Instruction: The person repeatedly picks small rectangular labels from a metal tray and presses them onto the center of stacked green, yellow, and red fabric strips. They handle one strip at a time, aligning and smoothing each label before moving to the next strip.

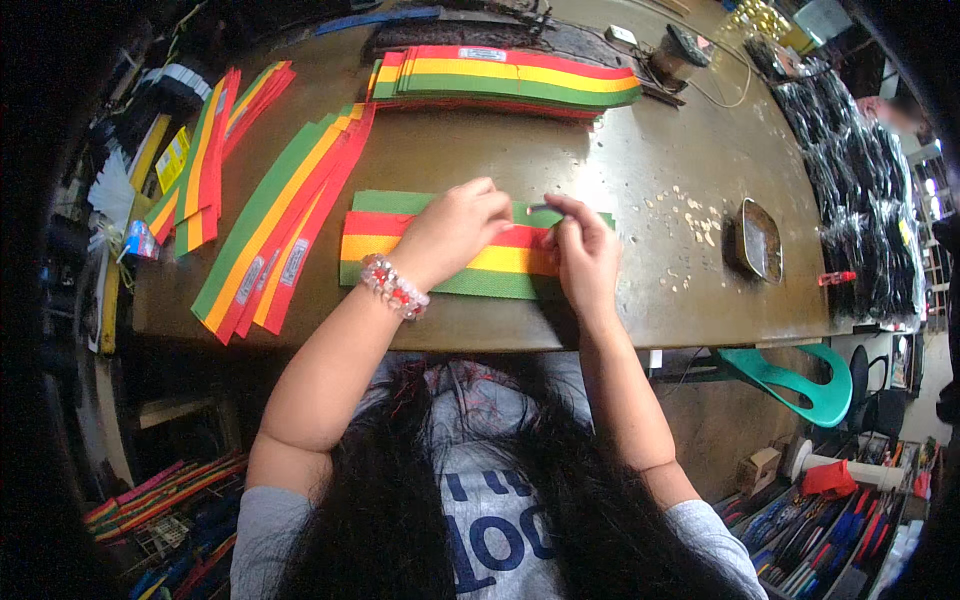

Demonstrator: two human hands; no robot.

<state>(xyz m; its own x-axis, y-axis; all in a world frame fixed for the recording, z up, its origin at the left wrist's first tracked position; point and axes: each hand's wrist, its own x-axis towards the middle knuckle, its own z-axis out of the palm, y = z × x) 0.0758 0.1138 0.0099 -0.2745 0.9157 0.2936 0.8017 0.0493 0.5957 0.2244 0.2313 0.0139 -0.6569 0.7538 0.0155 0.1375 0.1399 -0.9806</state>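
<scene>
Red, yellow and green striped woven strips [510,259] lie flat before me, one over another. My left hand [461,225], with beaded bracelets at the wrist, is above their middle, fingertips bent together; whether it pinches anything, such as a thread, is too small to tell. My right hand [585,244] is at their right end, with a small dark tool [544,209] by the raised index finger; its kind is unclear. A thick stack of like strips [502,75] lies farther back. More strips with sewn labels [281,232] lie fanned out at the left.
A shallow metal dish [760,240] and scattered small pale bits [694,217] are on the table's right part. Black items in clear plastic [862,172] are piled along the right edge. A dark cup-like container [679,54] and a cable stand at the back. A green stool [795,382] is below the table's edge.
</scene>
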